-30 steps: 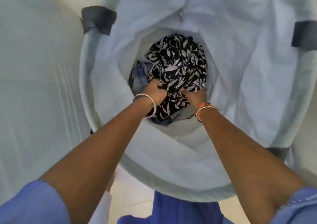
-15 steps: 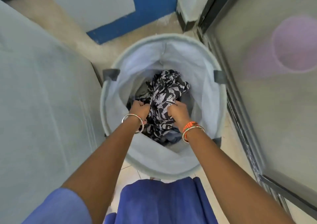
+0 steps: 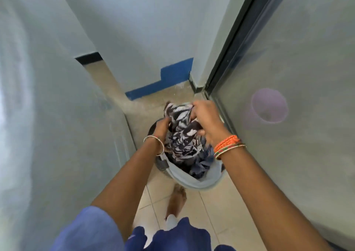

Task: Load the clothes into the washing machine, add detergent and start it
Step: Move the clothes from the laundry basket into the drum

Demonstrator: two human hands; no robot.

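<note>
You've pulled the patterned garment (image 3: 182, 133) up out of the basket (image 3: 196, 179); a second ago it lay deep inside. Your right hand (image 3: 206, 119) now grips it higher, at 1 o'clock from your left hand (image 3: 161, 127).

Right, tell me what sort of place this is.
Probably a narrow utility corner of a home: tiled floor, a laundry basket of clothes, and a frosted glass door beside it.

pale tiled floor (image 3: 217, 208), blue painted skirting (image 3: 159, 85) low on the back wall, blurry pink bucket (image 3: 269, 104) behind frosted door (image 3: 307, 58) at right
</note>
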